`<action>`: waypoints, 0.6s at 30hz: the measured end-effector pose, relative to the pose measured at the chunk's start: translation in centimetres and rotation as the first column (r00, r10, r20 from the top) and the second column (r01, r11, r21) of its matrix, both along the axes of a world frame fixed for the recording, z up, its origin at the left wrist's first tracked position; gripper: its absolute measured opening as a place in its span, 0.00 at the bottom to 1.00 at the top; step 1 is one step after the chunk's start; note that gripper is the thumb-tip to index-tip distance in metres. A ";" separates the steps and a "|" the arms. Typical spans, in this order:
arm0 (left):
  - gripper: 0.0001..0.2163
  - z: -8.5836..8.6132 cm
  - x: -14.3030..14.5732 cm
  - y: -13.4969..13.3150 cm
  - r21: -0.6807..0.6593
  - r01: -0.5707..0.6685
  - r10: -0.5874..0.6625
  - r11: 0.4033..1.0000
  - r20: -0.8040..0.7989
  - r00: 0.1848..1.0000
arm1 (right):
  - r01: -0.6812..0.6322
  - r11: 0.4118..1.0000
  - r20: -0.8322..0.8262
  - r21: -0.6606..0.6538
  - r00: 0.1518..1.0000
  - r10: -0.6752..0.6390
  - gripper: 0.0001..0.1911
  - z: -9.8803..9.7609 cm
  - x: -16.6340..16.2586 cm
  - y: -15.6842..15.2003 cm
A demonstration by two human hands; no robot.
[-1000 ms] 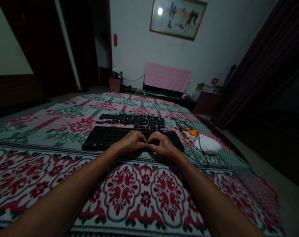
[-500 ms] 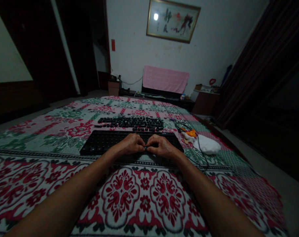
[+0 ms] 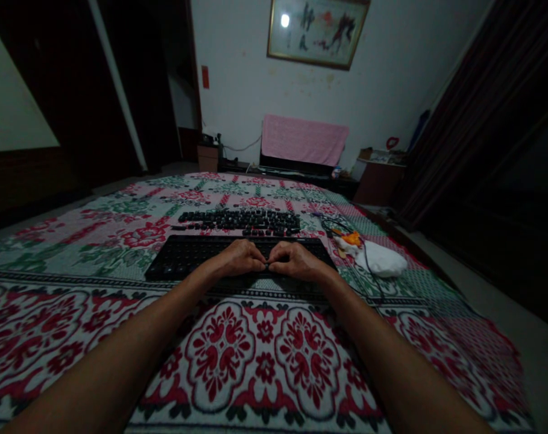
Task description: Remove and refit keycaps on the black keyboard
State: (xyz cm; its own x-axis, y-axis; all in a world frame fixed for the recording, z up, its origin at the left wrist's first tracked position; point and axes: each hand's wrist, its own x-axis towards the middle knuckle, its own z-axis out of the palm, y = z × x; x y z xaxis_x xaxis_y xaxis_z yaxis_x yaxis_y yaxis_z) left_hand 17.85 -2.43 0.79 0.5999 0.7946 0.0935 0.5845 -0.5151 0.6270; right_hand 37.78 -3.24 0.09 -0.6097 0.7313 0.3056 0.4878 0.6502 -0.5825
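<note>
Left hand (image 3: 243,257) and right hand (image 3: 296,261): fingertips pinched on small piece (image 3: 267,264), keyboard's six-o'clock edge; keys (image 3: 240,219), twelve o'clock.

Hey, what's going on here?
A person has both hands over a black keyboard on a patterned blanket. The left hand and right hand hold a small dark piece between their fingertips, too small to identify. Loose keys lie in rows just beyond the keyboard.
</note>
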 end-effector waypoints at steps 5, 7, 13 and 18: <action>0.13 -0.3 0.0 0.2 -0.013 -0.011 0.011 1.000 0.005 1.000 | -0.003 0.999 -0.001 -0.052 1.000 0.003 0.07 0.4 -0.1 -0.2; 0.13 -0.4 0.1 0.2 -0.026 -0.017 0.017 1.000 0.010 1.000 | 0.003 0.998 0.006 -0.058 1.000 -0.003 0.06 0.5 -0.1 -0.3; 0.14 -0.9 0.0 0.6 -0.076 -0.019 0.023 0.997 0.054 0.998 | 0.005 0.999 0.032 -0.046 0.999 -0.004 0.06 0.6 -0.2 -0.2; 0.15 -0.8 0.1 0.6 -0.107 -0.034 0.040 0.994 0.059 0.997 | -0.011 0.999 0.058 -0.034 0.998 0.013 0.05 0.6 -0.1 -0.1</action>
State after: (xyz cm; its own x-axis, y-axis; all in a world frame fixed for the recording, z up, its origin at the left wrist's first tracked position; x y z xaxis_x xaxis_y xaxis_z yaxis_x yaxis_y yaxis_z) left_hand 17.97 -1.81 0.00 0.5656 0.8236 0.0433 0.5607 -0.4225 0.7121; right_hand 37.64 -3.37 0.70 -0.6343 0.7334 0.2444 0.5141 0.6363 -0.5752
